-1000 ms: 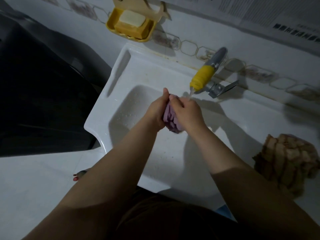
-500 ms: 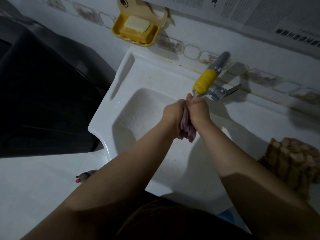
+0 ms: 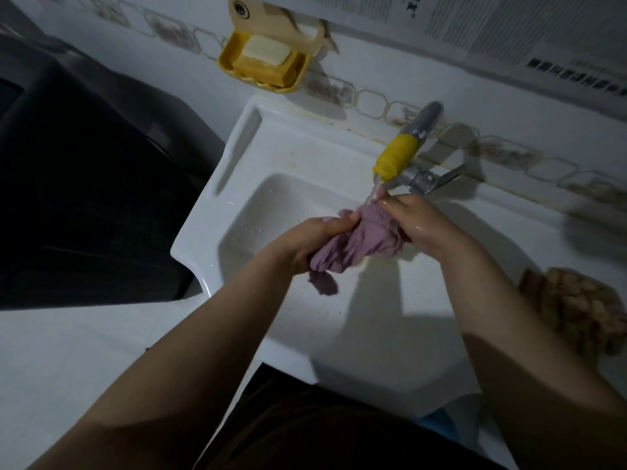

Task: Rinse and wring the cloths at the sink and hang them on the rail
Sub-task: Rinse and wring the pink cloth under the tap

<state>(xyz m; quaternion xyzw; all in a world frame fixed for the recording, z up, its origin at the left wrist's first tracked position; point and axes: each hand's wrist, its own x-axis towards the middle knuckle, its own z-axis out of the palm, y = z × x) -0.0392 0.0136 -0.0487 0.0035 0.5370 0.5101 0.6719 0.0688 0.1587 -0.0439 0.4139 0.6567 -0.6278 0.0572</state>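
Note:
A bunched purple cloth (image 3: 359, 244) hangs over the white sink (image 3: 244, 184), just below the yellow-tipped tap (image 3: 397, 157), from which a thin stream of water runs. My left hand (image 3: 305, 242) grips the cloth's lower left end, and a short tail dangles beneath it. My right hand (image 3: 417, 222) grips the upper right end, close under the spout. A second cloth, brown and checked (image 3: 576, 307), lies crumpled on the counter at the right. No rail is in view.
A yellow soap dish (image 3: 264, 67) with a bar of soap hangs on the tiled wall above the sink. A large dark appliance (image 3: 84, 184) stands to the left. White counter (image 3: 68, 361) runs along the front left.
My hands were pressed together around the cloth under the spout. They have now drawn apart, stretching the purple cloth out between them, and more of it shows.

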